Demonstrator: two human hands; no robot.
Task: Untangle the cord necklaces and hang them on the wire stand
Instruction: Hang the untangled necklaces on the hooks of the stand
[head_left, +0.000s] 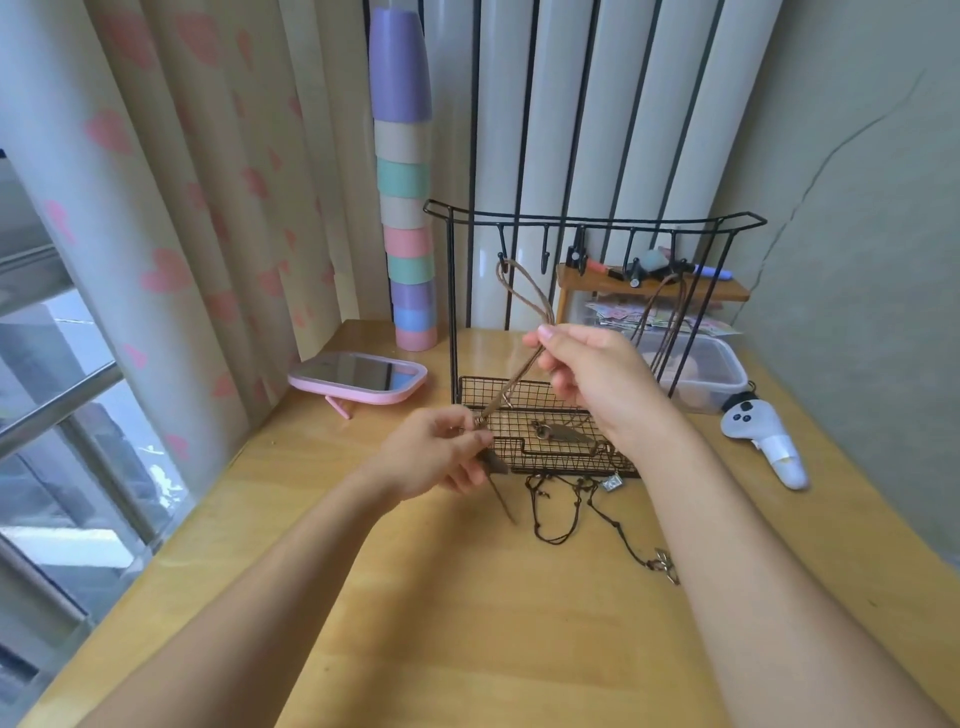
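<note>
A black wire stand with a row of hooks and a mesh tray stands at the back of the wooden table. A brown cord necklace loops over the leftmost hook and runs taut down to my hands. My right hand pinches the cord midway. Lower down, my left hand pinches the same cord near its dark pendant. A second brown cord hangs from a hook at the right. A metal feather pendant lies in the tray. Dark tangled cord necklaces lie on the table before the stand.
A pink-framed mirror lies left of the stand, behind it a tall stack of pastel cups. A white controller and a clear plastic box sit at the right. A curtain and window bound the left side.
</note>
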